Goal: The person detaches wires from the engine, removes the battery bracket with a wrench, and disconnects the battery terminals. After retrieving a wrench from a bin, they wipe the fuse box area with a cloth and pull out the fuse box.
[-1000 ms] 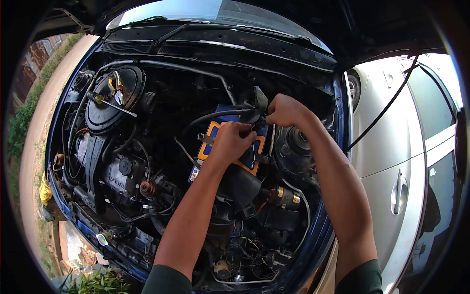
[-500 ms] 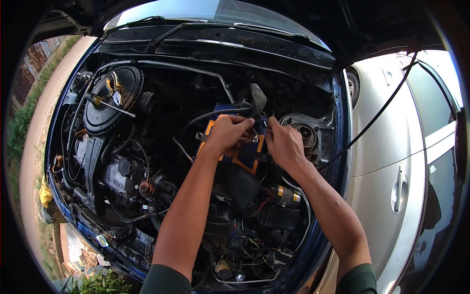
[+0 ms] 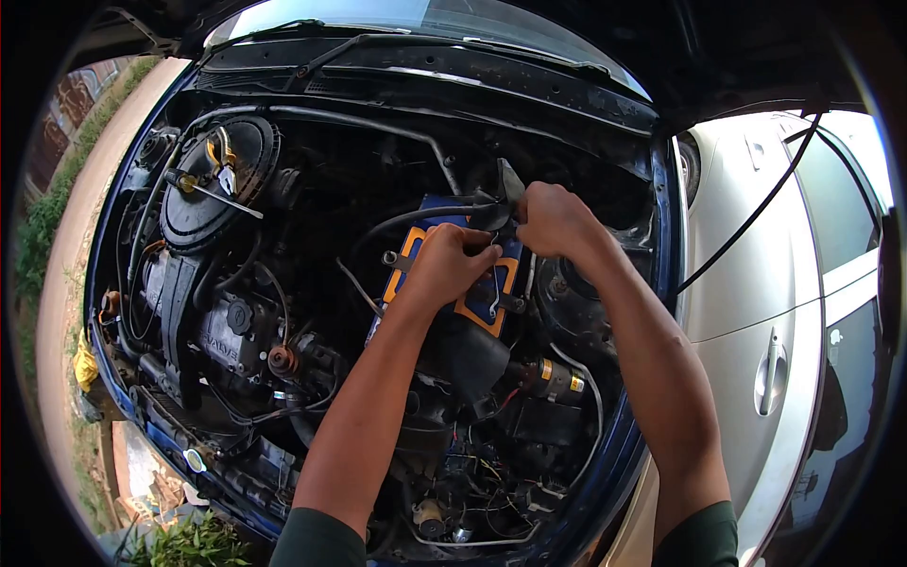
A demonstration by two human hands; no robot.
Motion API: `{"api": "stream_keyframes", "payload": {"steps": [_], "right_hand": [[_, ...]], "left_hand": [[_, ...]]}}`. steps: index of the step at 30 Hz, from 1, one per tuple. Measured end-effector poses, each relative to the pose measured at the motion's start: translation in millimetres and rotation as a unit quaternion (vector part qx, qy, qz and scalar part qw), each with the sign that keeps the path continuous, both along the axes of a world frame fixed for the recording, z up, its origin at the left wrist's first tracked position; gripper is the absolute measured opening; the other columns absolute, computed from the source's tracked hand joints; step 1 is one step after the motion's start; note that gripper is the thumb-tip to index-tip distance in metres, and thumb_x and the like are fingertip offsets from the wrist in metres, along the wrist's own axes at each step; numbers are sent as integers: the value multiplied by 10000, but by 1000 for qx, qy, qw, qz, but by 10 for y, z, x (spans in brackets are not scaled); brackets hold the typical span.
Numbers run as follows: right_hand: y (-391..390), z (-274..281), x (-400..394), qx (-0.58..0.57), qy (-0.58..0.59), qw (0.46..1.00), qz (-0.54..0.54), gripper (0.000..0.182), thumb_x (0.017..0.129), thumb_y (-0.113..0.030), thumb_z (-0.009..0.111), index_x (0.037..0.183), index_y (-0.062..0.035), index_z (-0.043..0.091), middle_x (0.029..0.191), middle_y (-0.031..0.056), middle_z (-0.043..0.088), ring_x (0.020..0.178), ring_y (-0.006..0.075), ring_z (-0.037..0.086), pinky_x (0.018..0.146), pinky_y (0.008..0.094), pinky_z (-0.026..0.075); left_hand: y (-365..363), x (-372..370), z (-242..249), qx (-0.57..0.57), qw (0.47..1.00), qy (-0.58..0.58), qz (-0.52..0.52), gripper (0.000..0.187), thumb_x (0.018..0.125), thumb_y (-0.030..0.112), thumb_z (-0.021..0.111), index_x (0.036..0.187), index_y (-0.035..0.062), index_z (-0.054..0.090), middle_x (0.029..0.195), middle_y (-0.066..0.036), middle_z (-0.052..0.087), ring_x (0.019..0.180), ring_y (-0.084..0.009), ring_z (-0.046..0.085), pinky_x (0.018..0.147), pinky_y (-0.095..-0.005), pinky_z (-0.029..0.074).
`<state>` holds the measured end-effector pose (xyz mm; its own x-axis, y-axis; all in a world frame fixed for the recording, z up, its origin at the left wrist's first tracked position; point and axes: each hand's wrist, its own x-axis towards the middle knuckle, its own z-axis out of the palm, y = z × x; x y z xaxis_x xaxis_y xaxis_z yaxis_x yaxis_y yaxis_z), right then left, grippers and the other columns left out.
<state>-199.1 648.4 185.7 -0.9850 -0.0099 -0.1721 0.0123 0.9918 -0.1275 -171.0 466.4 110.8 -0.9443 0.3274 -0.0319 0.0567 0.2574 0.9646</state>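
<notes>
A blue and orange car battery (image 3: 404, 253) sits in the open engine bay under both hands. My left hand (image 3: 452, 263) is over its top, thumb and fingertips brought together near the terminal end; what they pinch is hidden. My right hand (image 3: 557, 219) is closed beside the dark terminal cover (image 3: 510, 181), with its fingertips out of sight behind the knuckles. A thick black cable (image 3: 402, 219) runs to the terminal. A small metal spanner (image 3: 494, 300) appears to lie on the battery top, near the dark hold-down bar (image 3: 511, 303).
Pliers with yellow handles (image 3: 225, 163) and a screwdriver (image 3: 213, 196) rest on the round air filter housing (image 3: 189, 227). The engine cover (image 3: 227, 331) is at left, loose wiring (image 3: 482, 468) at front. A pale car (image 3: 737, 274) stands close on the right.
My right hand has moved up and away from the battery top to beside the terminal cover. My left hand has shifted slightly right and down. The spanner shows lower on the battery.
</notes>
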Motion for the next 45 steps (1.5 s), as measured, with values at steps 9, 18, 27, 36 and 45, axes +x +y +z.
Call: {"api": "stream_keyframes", "payload": {"steps": [9, 18, 27, 36, 45], "right_hand": [[231, 279, -211, -70, -132, 988, 27, 290, 800, -182, 823, 1053, -41, 841, 1030, 186, 808, 955, 331, 789, 857, 412, 611], [-53, -248, 800, -66, 156, 985, 16, 169, 967, -103, 634, 1084, 14, 671, 797, 240, 728, 831, 432, 746, 746, 536, 578], [-9, -602, 764, -123, 215, 968, 36, 116, 1011, -110, 595, 1063, -9, 569, 705, 259, 669, 728, 488, 689, 684, 601, 512], [-234, -513, 762, -109, 220, 969, -19, 95, 988, -94, 600, 1011, -3, 613, 717, 270, 676, 749, 493, 698, 705, 595, 528], [-58, 63, -7, 7, -40, 998, 45, 252, 865, -118, 739, 1078, 6, 790, 989, 247, 776, 971, 396, 770, 806, 462, 615]], "left_hand": [[53, 66, -2, -58, 998, 26, 21, 375, 985, 158, 757, 1283, -69, 741, 916, -152, 813, 695, -129, 744, 666, -277, 592], [54, -51, 7, -37, 998, -15, 42, 330, 933, 193, 774, 1183, -20, 801, 957, -178, 820, 821, -202, 786, 757, -317, 601], [52, -63, -50, -12, 999, -37, 35, 318, 950, 190, 758, 1184, -19, 803, 900, -171, 817, 714, -168, 774, 698, -304, 592], [67, -4, -110, -32, 993, 101, 50, 315, 960, 197, 765, 1189, -17, 793, 906, -186, 813, 755, -195, 778, 695, -330, 581], [78, 49, -68, -64, 993, 93, 29, 326, 975, 154, 719, 1215, -61, 769, 889, -239, 789, 690, -226, 776, 687, -331, 589]]}}
